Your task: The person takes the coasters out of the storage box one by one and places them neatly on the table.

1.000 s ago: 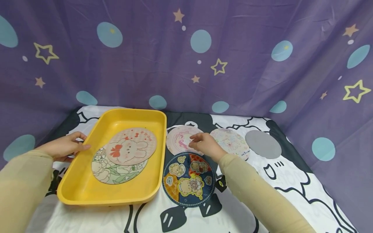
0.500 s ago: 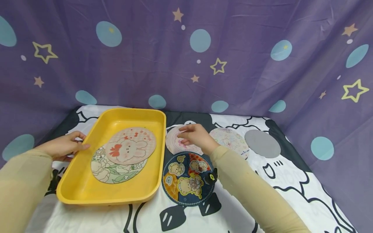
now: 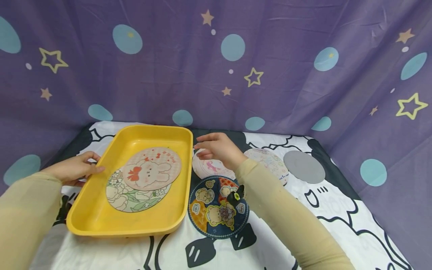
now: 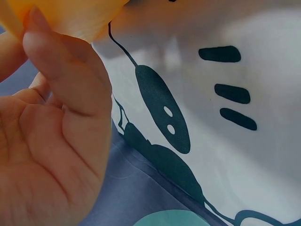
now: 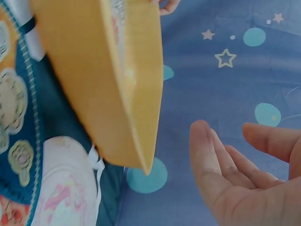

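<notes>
A yellow tray [image 3: 101, 219] lies on the left, its long sides running away from me. My left hand [image 3: 75, 168] grips its left rim, and in the left wrist view the thumb lies against the yellow edge [image 4: 87, 19]. Inside, a pink rabbit round mat [image 3: 153, 170] overlaps a green floral round mat [image 3: 136, 202]. Beyond the tray's right rim, my right hand [image 3: 220, 149] hovers with nothing in it, fingers extended, partly covering a round mat with a pink figure [image 3: 209, 168]. Nearer me is a dark blue bear mat [image 3: 210, 210].
To the right lie a pale patterned round mat [image 3: 270, 165] and a plain grey disc [image 3: 305, 167]. A black-and-white printed cloth [image 3: 337, 225] covers the table. Behind it hangs a purple curtain [image 3: 287, 93] with stars and blue ovals.
My right hand has moved left and away from me, from over the pink-figure mat to beside the tray's right rim, its fingers straightening. The left hand stays on the rim.
</notes>
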Demonstrator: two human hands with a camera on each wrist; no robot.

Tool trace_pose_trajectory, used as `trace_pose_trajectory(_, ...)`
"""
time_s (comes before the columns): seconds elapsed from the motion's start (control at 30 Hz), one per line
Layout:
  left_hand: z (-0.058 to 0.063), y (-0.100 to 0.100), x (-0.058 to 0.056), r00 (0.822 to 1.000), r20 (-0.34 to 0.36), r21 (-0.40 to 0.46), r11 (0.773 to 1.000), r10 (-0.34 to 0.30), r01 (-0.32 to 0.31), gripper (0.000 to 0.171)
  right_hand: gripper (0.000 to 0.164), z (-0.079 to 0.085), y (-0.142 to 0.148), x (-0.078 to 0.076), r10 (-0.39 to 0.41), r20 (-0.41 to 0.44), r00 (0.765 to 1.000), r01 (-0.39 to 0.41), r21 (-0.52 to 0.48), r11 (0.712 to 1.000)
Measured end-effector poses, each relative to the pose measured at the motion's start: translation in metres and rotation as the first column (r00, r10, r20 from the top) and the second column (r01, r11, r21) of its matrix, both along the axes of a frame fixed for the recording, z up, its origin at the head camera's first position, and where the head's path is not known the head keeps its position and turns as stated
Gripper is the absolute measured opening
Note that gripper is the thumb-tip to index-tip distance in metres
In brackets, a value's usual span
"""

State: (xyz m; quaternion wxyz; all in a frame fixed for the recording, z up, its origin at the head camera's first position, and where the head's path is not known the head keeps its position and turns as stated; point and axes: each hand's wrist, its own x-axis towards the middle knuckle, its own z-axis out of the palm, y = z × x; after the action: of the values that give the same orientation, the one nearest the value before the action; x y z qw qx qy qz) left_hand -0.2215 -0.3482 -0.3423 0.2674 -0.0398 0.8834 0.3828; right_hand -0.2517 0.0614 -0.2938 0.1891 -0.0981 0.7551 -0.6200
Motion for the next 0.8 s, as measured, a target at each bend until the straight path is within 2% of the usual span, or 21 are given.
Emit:
trace_pose_trajectory(0.23,0.001,0.000,0.001,1.000,-0.003,-0.010,1.000,-0.004,0.004,0.057,0.034,0.009,-0.014,-0.001,-0.006,0.055,0.998,0.012,-0.100,0.995)
trace_pose_trajectory(0.4,0.002,0.000,0.000,1.000,-0.003,-0.006,1.000,-0.005,0.005,0.056,0.035,0.007,-0.023,-0.004,-0.011,0.096,0.995,0.028,-0.172,0.985)
trace_pose_trajectory(0.8,0.000,0.000,0.001,1.000,0.002,0.010,1.000,0.001,-0.001,0.055,0.039,0.003,-0.047,-0.009,-0.069,0.177,0.982,0.114,-0.256,0.960)
